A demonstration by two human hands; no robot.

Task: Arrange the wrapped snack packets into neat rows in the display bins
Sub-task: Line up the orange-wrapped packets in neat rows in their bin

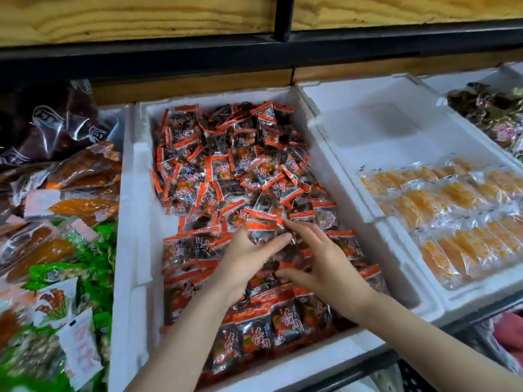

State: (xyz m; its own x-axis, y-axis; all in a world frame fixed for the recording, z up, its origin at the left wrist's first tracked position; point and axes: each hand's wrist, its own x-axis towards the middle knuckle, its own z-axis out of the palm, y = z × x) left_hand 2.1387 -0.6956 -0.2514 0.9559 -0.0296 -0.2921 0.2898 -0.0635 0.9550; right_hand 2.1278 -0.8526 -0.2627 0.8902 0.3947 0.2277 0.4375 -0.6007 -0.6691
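The white foam bin (127,222) in front of me is the largest thing here, and all my work is inside it. Its far half holds a loose heap (226,154) of red-orange packets lying in every direction. The near half has the rows (268,329), where the packets overlap with their labels toward me. My two hands meet just at the border between heap and rows. My left hand (249,258) is half closed, thumb on one side and fingers on the other, and it pinches one packet (261,226) at the near edge of the heap. My right hand (322,258) is spread wide with rather straight fingers. Its index tip touches the same packet and its thumb rests on the row below, but it grips nothing as far as I can see. To do this step well, I think I should turn the packet so the label faces front and lay it against the last one of the row with the same overlap. Then I should press lightly with the right fingers, so that the slippery wrappers beside it do not slide.
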